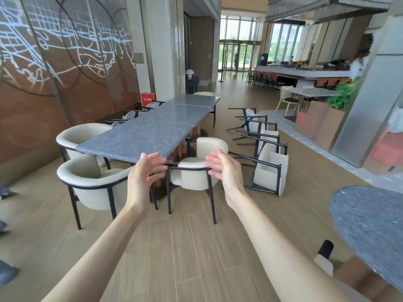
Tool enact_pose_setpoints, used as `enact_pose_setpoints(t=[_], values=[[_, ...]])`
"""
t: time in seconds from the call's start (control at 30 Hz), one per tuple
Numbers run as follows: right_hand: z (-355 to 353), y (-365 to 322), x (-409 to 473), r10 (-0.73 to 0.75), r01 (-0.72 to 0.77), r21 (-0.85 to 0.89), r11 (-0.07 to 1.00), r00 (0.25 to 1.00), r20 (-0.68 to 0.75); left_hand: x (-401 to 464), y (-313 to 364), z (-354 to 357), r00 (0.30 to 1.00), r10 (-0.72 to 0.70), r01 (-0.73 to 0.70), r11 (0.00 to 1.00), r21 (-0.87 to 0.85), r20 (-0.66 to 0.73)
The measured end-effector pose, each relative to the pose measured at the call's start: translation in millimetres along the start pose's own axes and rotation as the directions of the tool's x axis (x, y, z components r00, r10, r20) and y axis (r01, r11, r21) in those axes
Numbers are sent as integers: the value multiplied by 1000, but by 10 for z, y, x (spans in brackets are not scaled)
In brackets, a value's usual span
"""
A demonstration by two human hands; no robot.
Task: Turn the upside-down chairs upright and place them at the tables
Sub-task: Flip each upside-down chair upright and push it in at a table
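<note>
A long grey stone table [152,129] runs away from me. At its near right corner stands an upright cream chair [196,177] with black legs. My left hand [142,177] and my right hand [222,171] hover on either side of its back rail, fingers spread, holding nothing. To the right, several cream chairs lie tipped over on the floor, the nearest tipped chair [269,173] with its black legs pointing left, another tipped chair [253,120] farther back. Two upright chairs [91,182] stand at the table's near left side.
A round grey table [368,225] is at the right edge, near me. More chairs [135,113] line the table's far left by the patterned wall. A planter [329,125] and a bar counter [305,73] stand at the back right. Wooden floor runs between me and the chairs.
</note>
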State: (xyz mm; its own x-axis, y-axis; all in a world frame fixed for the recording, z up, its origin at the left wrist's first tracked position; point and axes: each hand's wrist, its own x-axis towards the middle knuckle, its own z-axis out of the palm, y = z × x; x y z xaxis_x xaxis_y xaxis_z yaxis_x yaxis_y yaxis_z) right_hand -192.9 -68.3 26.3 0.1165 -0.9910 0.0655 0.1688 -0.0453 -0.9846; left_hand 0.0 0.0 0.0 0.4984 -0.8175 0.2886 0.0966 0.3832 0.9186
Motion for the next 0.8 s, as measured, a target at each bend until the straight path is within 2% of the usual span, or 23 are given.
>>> enact_pose_setpoints(t=[0.13,0.27,0.4,0.53,0.8], values=[[-164,208,278,34,-32,36,999,999,-35,363,-336,44,996,-84,83,994,-67,-22],[-381,286,866,8,-4,50,999,996,-85,870,-600,334,998,-67,67,997,32,16],[-572,398,1644,-79,80,17,997,995,-62,1483,-828,675,993,-20,2,988,155,118],[-813,480,2451,-102,100,-33,994,993,-57,2173,-1133,966,977,-48,-4,969,245,208],[-1453,565,3852,-66,53,-107,993,991,-114,3358,-1946,1717,970,-128,67,958,280,206]])
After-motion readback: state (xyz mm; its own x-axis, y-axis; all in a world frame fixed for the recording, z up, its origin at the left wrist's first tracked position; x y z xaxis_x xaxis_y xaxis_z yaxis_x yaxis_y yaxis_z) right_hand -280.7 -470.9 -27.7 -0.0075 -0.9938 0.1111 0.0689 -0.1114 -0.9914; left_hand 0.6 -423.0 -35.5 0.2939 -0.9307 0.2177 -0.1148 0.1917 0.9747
